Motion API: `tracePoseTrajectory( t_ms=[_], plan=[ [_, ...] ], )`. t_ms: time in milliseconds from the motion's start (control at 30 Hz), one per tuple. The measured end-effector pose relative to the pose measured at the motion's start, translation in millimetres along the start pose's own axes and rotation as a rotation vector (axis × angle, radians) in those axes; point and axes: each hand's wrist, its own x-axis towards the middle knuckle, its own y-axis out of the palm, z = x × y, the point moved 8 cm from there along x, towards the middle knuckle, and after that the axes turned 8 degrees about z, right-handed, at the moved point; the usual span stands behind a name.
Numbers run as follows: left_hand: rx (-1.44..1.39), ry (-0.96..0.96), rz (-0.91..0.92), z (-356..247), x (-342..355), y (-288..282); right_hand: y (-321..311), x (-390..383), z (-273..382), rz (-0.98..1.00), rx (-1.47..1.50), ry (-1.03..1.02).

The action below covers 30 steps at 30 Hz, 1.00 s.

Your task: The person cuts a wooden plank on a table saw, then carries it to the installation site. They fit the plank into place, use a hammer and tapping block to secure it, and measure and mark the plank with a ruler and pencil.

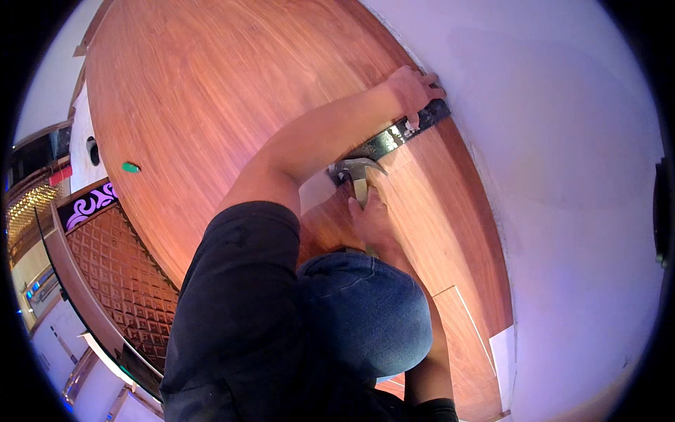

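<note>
My left hand [413,91] reaches across to the wall side and grips the far end of a flat black metal bar [387,141], its thumb over the bar's edge. The bar lies across the wood-look floor planks [411,179], with worn shiny patches along it. My right hand [370,219] is wrapped round the handle of a claw hammer [360,169], close below the head. The hammer head is at the bar's near end; whether they touch I cannot tell. Much of the handle is hidden by my hand and my denim-covered knee [369,313].
A pale wall [576,162] runs along the right, with a white strip [502,359] at the floor's edge. A small green object [131,167] lies on the planks at left. Further left stands wooden furniture with a diamond-patterned panel [123,264]. A plank seam [472,320] shows right of my knee.
</note>
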Motion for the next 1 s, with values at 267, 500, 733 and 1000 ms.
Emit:
tracePoseTrajectory(
  t_ms=[267, 500, 733, 1000],
  plan=[
    [0.072, 0.063, -0.087, -9.4, 3.8, -15.3, -24.1, 9.9, -40.8, -0.228, 0.181, 0.102],
    [0.035, 0.042, -0.048, 3.6, 0.5, 5.0, -15.5, -9.9, -15.2, -0.066, 0.114, 0.075],
    [0.027, 0.031, -0.041, 0.4, -4.0, 9.3, 13.9, -7.3, -34.9, -0.098, -0.082, -0.020],
    [-0.038, -0.012, 0.056, -4.4, -18.7, -3.7, 12.4, -7.9, -36.8, 0.011, 0.070, 0.030]
  ],
)
